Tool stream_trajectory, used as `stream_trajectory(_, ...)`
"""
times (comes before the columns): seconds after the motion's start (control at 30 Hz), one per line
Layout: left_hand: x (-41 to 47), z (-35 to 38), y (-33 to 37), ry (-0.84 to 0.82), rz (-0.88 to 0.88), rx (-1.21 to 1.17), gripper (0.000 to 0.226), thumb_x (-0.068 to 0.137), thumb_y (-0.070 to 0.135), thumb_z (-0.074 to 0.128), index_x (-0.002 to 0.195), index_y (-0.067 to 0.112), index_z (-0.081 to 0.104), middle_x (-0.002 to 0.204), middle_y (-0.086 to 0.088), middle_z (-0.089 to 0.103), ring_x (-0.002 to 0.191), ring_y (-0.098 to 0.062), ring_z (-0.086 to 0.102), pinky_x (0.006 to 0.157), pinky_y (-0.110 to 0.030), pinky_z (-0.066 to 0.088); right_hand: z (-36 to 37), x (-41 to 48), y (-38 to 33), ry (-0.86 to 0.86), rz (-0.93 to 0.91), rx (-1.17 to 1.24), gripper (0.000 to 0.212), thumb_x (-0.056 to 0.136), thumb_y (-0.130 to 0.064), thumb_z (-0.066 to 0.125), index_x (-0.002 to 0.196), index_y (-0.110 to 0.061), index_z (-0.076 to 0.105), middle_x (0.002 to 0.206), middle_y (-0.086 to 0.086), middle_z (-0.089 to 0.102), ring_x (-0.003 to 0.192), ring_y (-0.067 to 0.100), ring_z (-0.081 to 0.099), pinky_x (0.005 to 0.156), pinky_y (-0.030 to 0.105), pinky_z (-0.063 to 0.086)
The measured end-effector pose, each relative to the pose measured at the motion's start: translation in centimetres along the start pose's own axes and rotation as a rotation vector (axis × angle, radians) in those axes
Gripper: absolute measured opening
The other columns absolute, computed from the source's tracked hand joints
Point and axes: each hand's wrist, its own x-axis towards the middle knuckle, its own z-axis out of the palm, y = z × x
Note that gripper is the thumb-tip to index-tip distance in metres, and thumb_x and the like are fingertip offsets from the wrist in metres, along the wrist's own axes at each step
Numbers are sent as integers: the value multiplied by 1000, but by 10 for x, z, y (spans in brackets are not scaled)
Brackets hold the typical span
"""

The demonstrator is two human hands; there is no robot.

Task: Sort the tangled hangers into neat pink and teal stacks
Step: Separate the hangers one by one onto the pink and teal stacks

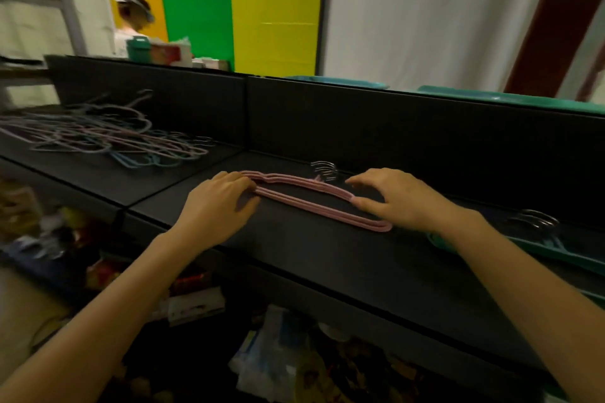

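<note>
The pink hanger stack (314,198) is laid flat on the black shelf (327,258), bracketed by the left hand (217,203) and right hand (397,198), fingers curled against its ends. A tangled hanger pile (108,137) is seen far left; what appear to be teal hangers (553,247) are partly hidden right.

- A black table (327,258) with a raised black back panel (360,127).
- Green and yellow panels (242,26) behind it.
- White curtains (425,10) to the right.
- A person (131,20) at far left.
- Blurred clutter (278,363) below the table.
</note>
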Motion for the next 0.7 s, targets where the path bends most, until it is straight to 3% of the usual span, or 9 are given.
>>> stream_trajectory(0.27, -38, -34, -140, -26, -92, 35, 35, 92, 37, 45, 121, 18, 54, 116, 2, 58, 111, -16, 50, 86, -30, 45, 35, 85, -127, 9, -148, 119, 41, 95, -39, 43, 135, -27, 44, 130, -4, 53, 115, 12, 49, 96, 32, 44)
stream_trajectory(0.57, -72, -67, -279, -18, -153, 124, 33, 92, 36, 46, 119, 19, 56, 115, 1, 58, 110, -18, 51, 82, -30, 44, 71, 175, -254, 17, -191, 169, 40, 96, -38, 44, 133, -24, 47, 127, -3, 55, 112, 13, 52, 90, 29, 44)
stream_trajectory(0.7, -77, -79, -324, -16, -192, 147, 34, 91, 37, 46, 119, 20, 56, 118, 1, 58, 112, -19, 50, 83, -32, 45, 76, 217, -290, 16, -203, 184, 39, 96, -36, 45, 132, -21, 49, 126, 1, 56, 111, 16, 53, 93, 34, 46)
